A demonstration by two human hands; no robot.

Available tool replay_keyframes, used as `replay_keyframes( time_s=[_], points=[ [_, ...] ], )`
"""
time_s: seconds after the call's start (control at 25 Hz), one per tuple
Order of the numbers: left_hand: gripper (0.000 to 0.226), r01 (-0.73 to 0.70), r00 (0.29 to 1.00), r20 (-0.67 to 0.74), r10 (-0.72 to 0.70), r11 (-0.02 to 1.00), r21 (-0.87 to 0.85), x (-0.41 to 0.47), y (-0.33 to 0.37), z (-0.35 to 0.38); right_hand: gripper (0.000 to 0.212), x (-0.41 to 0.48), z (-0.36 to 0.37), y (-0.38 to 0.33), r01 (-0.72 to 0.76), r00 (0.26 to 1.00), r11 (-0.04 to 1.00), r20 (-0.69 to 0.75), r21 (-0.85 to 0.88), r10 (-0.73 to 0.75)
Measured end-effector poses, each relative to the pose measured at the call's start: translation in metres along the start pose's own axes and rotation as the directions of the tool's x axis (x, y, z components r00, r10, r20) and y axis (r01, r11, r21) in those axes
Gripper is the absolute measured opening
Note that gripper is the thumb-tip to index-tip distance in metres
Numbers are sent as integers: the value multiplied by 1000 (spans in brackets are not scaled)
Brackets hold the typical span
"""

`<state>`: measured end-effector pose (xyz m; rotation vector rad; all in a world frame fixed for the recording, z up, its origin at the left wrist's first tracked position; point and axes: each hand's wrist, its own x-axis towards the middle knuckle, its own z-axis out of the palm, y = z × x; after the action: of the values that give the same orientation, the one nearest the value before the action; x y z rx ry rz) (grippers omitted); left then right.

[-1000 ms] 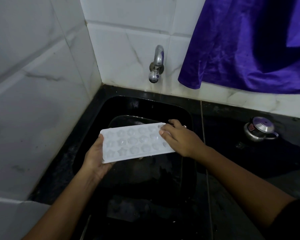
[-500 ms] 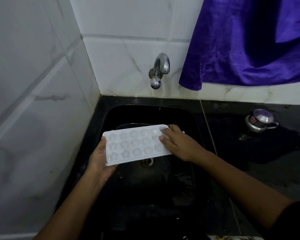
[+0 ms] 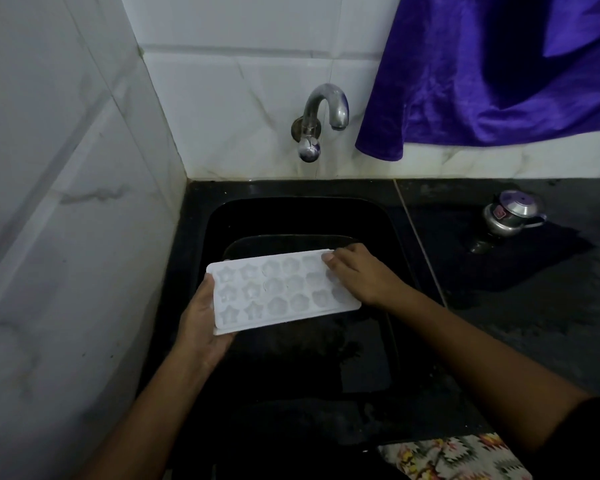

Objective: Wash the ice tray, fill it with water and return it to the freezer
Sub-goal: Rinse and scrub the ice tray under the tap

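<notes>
setting: corner of white marble-veined tiled walls (image 3: 66, 202); black stone table (image 3: 516, 306) with a black sink (image 3: 201, 237) set into it.

item 1: white plastic ice tray (image 3: 281, 289), oblong, with star and flower moulds in three rows. it is held over the sink basin, clear of the bottom, mould side up. its long axis runs left to right, with the right end a little farther away. contents: no water or ice can be made out in the moulds, though the dim light makes that unsure.

item 2: left hand (image 3: 201, 317), cupped under the tray's left short end, thumb along its edge, gripping it.

item 3: right hand (image 3: 357, 275), laid over the right short end with fingers curled onto the far corner, holding it.

item 4: curved chrome tap (image 3: 326, 109) on the back wall, with no stream visible. its spout is above and beyond the tray, toward the right end. judgement: the right hand is the nearer one for the knob, and the tray must go back and up to sit under the spout.

item 5: dark shallow dish (image 3: 291, 241) in the sink behind the tray, contents not discernible.

other: purple velvet-like cloth (image 3: 499, 81) hanging at upper right; small lidded steel pot (image 3: 511, 216) on the table, well apart from the sink; patterned cloth (image 3: 458, 455) at the bottom edge.
</notes>
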<state>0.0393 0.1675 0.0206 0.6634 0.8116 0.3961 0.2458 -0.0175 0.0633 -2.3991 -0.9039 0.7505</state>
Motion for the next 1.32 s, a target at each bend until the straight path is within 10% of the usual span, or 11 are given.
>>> replay_keyframes(
  time_s=[0.12, 0.32, 1.32],
  points=[
    [51, 31, 999, 13, -30, 999, -18, 1, -6, 7, 45, 1, -3, -9, 45, 994, 918, -71, -395, -79],
    [50, 18, 1000, 5, -17, 998, -64, 7, 5, 4, 47, -2, -7, -1, 88, 995, 996, 47, 9, -88],
    [52, 40, 997, 65, -39, 999, -4, 32, 7, 11, 43, 21, -3, 7, 43, 997, 987, -54, -152, -52]
  ],
)
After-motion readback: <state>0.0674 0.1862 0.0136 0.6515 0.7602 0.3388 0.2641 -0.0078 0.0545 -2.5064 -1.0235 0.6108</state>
